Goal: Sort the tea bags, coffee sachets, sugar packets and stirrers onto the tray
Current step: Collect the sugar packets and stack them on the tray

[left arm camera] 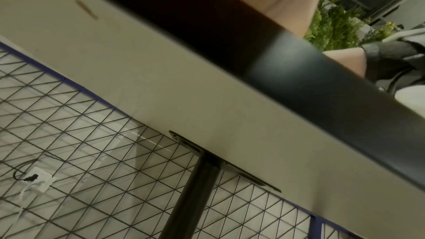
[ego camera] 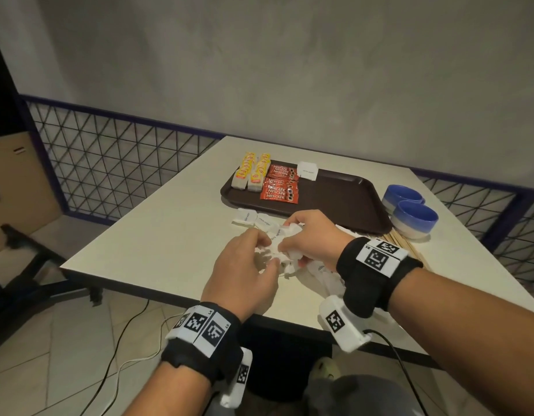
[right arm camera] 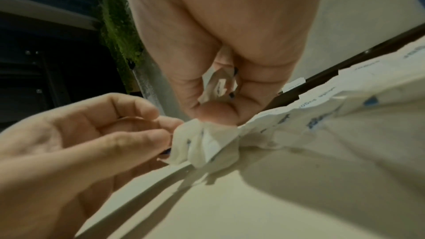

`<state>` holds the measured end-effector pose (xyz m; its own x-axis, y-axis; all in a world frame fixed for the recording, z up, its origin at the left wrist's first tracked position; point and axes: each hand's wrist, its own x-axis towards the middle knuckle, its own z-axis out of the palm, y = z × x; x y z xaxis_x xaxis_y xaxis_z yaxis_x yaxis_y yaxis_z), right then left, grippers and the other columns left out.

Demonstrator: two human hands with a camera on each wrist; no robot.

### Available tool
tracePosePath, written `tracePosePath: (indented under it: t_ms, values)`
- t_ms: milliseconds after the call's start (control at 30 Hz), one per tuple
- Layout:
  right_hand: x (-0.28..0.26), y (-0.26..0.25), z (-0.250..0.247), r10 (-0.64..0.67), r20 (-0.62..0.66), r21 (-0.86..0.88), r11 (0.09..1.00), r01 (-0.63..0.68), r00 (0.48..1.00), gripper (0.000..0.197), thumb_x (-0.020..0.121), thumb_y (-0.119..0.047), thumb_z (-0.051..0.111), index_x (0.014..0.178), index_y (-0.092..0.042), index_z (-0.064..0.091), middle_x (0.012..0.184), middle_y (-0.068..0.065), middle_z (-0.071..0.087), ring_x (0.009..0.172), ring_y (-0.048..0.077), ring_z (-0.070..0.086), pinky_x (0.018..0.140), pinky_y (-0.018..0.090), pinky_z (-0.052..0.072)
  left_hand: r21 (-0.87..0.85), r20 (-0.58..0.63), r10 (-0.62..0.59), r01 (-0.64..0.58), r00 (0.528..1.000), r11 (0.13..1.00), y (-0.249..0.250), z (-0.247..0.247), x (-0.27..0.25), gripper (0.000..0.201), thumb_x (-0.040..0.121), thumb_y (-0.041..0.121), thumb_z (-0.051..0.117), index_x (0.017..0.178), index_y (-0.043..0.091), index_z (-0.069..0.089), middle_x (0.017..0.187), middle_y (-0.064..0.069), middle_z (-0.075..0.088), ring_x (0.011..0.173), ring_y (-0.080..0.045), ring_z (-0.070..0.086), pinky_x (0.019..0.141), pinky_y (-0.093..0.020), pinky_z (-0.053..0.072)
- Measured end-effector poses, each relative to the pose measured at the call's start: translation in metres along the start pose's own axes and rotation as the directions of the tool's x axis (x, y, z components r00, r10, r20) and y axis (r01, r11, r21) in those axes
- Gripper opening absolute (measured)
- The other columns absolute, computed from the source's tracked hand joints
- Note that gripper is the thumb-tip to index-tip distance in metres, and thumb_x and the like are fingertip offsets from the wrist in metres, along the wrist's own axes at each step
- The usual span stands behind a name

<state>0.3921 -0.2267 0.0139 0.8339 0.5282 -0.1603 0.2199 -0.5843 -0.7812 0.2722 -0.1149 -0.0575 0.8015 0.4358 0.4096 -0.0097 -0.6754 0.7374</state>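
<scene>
A dark brown tray sits at the table's far side. On it lie yellow tea bags, red coffee sachets and one white sugar packet. Near the front edge is a heap of white sugar packets. My right hand grips a bunch of these packets. My left hand pinches packets at the heap's left end. More sugar packets lie loose left of my hands. Wooden stirrers lie behind my right wrist.
Two blue bowls stand right of the tray. A wire mesh fence runs behind and left of the table. The left wrist view shows only the table's underside and its black leg. Cables trail on the tiled floor.
</scene>
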Motion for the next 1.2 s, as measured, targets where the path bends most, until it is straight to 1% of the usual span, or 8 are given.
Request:
tracePosePath:
  t_ms: [133,267,400,533,667,867,1033,1200]
  values:
    - [-0.009,0.003,-0.015,0.103,-0.044,0.248,0.965,-0.089,0.994,0.033,0.084,-0.001,0.079,0.114,-0.004,0.067,0.108,0.025,0.07,0.069,0.027,0.062,0.047,0.025,0.052,-0.209,-0.037,0.033,-0.04,0.999,0.977,-0.002,-0.002,-0.002,0.054,0.077,0.033,0.071,0.125,0.037,0.047,0.13,0.013,0.048,0.116,-0.008,0.059,0.09,-0.013,0.051]
    - [-0.021,0.004,-0.026,0.194,0.141,0.459,0.856,-0.238,0.971,0.015,0.088,0.003,0.074,0.101,0.001,0.069,0.095,0.016,0.068,0.064,0.017,0.06,0.043,0.021,0.046,-0.049,0.058,0.249,-0.246,0.967,0.968,-0.001,0.0,-0.006,0.082,0.076,0.043,0.065,0.15,0.033,0.032,0.159,0.012,0.028,0.148,-0.006,0.031,0.115,-0.022,0.035]
    - [-0.033,0.001,-0.014,0.203,0.257,0.594,0.738,-0.32,0.945,0.014,0.094,0.005,0.063,0.106,0.003,0.069,0.091,0.013,0.064,0.064,0.015,0.057,0.042,0.017,0.048,-0.095,0.18,0.296,-0.283,0.938,0.954,0.011,0.013,-0.005,0.073,0.088,0.025,0.053,0.156,0.03,0.029,0.164,0.011,0.021,0.153,-0.002,0.019,0.123,-0.021,0.021]
    - [-0.037,0.0,-0.011,0.206,0.236,0.741,0.594,-0.313,0.95,0.023,0.098,0.002,0.06,0.12,0.007,0.065,0.121,0.024,0.059,0.073,0.021,0.061,0.056,0.023,0.06,-0.15,0.203,0.229,-0.201,0.952,0.968,0.013,0.017,-0.003,0.062,0.093,0.016,0.04,0.15,0.041,0.032,0.149,0.006,0.037,0.138,-0.001,0.037,0.116,-0.011,0.027]
    - [-0.041,-0.002,-0.021,0.18,0.25,0.793,0.526,-0.308,0.951,0.025,0.099,0.005,0.057,0.123,0.012,0.062,0.119,0.026,0.062,0.086,0.029,0.068,0.067,0.029,0.064,-0.2,0.129,0.233,-0.205,0.964,0.958,0.016,0.013,-0.001,0.052,0.096,0.019,0.041,0.137,0.052,0.039,0.136,0.016,0.05,0.13,0.007,0.043,0.106,-0.004,0.03]
    - [-0.044,-0.002,-0.015,0.229,0.107,0.731,0.641,-0.232,0.968,0.028,0.093,0.008,0.065,0.12,0.002,0.064,0.117,0.027,0.068,0.071,0.024,0.076,0.051,0.023,0.058,-0.452,0.07,0.017,0.017,0.997,0.892,0.017,0.008,-0.002,0.047,0.095,-0.004,0.052,0.108,0.038,0.069,0.094,0.007,0.072,0.083,-0.013,0.072,0.068,-0.03,0.061]
    - [-0.044,0.005,-0.006,0.214,-0.049,0.64,0.756,-0.134,0.976,0.029,0.095,-0.001,0.068,0.121,-0.011,0.06,0.105,0.022,0.071,0.064,0.024,0.073,0.054,0.03,0.06,-0.574,0.094,-0.166,0.19,0.982,0.796,0.014,0.004,0.004,0.037,0.094,-0.009,0.056,0.095,0.024,0.071,0.093,-0.01,0.071,0.057,-0.031,0.068,0.058,-0.06,0.061]
    - [-0.051,0.02,-0.008,0.239,-0.134,0.702,0.708,-0.078,0.962,0.029,0.094,-0.004,0.071,0.12,-0.013,0.061,0.106,0.018,0.072,0.072,0.03,0.072,0.054,0.03,0.056,-0.777,0.132,-0.306,0.29,0.943,0.559,0.012,0.001,0.009,0.037,0.099,-0.008,0.054,0.084,0.021,0.07,0.101,-0.013,0.076,0.052,-0.026,0.061,0.062,-0.048,0.055]
